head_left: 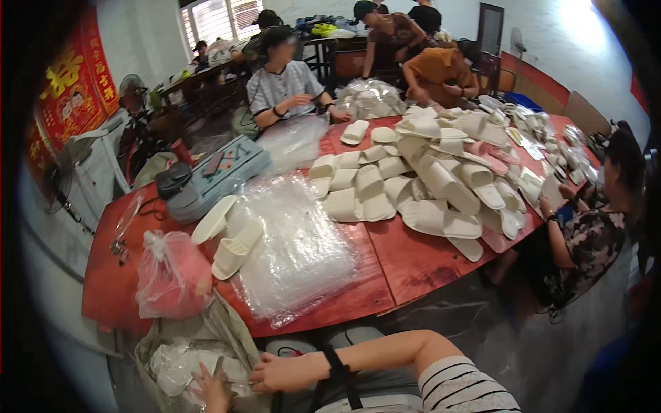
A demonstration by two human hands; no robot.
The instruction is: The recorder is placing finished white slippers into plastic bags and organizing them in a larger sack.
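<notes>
While both hands work low at the near edge, below the table, the left hand (210,392) presses down with its fingers curled into an open sack (227,330) holding clear-wrapped pale bundles (175,365), though whether it actually grips one cannot be told; the right hand (282,373), a dark band at its wrist, lies half-clenched just beside it at the sack's mouth, touching the wrapped goods. Two loose cream slippers (224,237) lie on the table's left part, one flat and one tilted against a thick stack of clear plastic bags (296,251); one pink plastic bag (172,275), knotted at the top, stands near the left edge, and one grey-blue case (217,175) sits behind it. Further right a heap of cream slippers (427,179), far too many to count, with a few pink ones among them, covers the middle and far end. The red wooden table (413,265) is long, made of joined boards, worn dark in patches. Five other people sit or bend around it, one at the right edge in a patterned top. Red hangings with gold figures mark the left wall, a fan stands beneath them, and a barred window lights the back. The wrapped bundles look whitish, soft and glossy under crinkled film.
</notes>
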